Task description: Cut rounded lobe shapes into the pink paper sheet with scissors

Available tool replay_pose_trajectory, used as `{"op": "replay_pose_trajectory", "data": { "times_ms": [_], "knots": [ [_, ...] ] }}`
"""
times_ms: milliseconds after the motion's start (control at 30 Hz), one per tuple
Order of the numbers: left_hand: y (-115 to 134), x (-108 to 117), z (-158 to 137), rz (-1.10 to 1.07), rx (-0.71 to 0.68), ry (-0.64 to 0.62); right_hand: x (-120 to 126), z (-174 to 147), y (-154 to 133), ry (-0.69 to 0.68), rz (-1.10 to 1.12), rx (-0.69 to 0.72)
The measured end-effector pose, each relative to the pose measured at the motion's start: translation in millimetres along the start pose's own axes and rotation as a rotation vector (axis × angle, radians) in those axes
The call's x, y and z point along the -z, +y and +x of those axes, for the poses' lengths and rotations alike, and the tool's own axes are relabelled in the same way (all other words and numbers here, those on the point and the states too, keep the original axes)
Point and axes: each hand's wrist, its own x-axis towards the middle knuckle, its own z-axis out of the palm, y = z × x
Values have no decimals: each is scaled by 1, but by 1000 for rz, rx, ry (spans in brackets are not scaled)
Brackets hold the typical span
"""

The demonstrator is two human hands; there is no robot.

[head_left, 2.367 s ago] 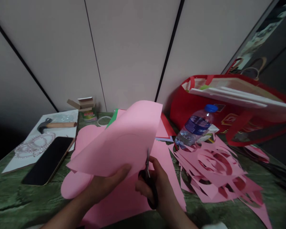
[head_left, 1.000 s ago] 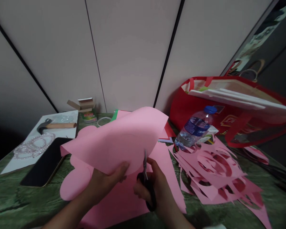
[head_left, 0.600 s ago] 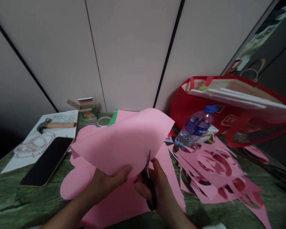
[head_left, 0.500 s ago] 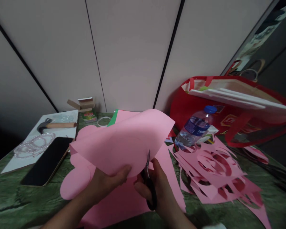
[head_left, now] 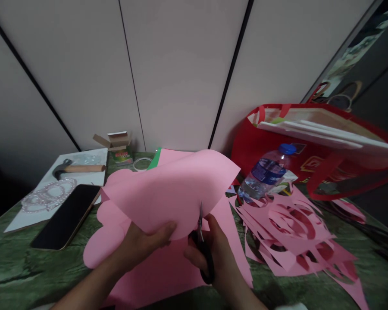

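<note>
A curved sheet of pink paper (head_left: 168, 193) is held up in front of me. My left hand (head_left: 148, 243) grips its lower edge, thumb on the near side and the other fingers hidden behind. Black-handled scissors (head_left: 207, 258) sit in my right hand (head_left: 216, 249), fingers through the loops. Their blades point up and away, at the right part of the sheet's lower edge. Beneath, more pink sheets (head_left: 168, 280) lie on the green table. Rounded pink cut-outs (head_left: 103, 245) are spread to the left, partly covered by my left arm.
Pink paper scraps (head_left: 291, 228) are heaped on the right, beside a water bottle (head_left: 267, 172) and a red bag (head_left: 255, 133). At left lie a phone (head_left: 66, 217), a hammer (head_left: 80, 168) and clear bead strands (head_left: 48, 196). A small open box (head_left: 121, 153) stands by the wall.
The scissor blades look closer together than before, still at the paper's lower edge. The sheet's left corner has shifted slightly right. The whole view has moved a little.
</note>
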Motion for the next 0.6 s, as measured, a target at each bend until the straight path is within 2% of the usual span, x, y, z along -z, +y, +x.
{"op": "replay_pose_trajectory", "data": {
  "times_ms": [233, 400, 467, 600],
  "knots": [
    [-5, 1, 3, -1, -45, 33, 1, 2, 3, 27, 11, -35],
    [-9, 5, 7, 4, -51, -27, 0, 3, 6, 92, -1, -44],
    [-9, 5, 7, -5, -58, -4, -1, 3, 3, 92, 25, -50],
    [-9, 4, 6, -10, -80, 14, -7, 6, -7, 170, 114, -260]
  ]
}}
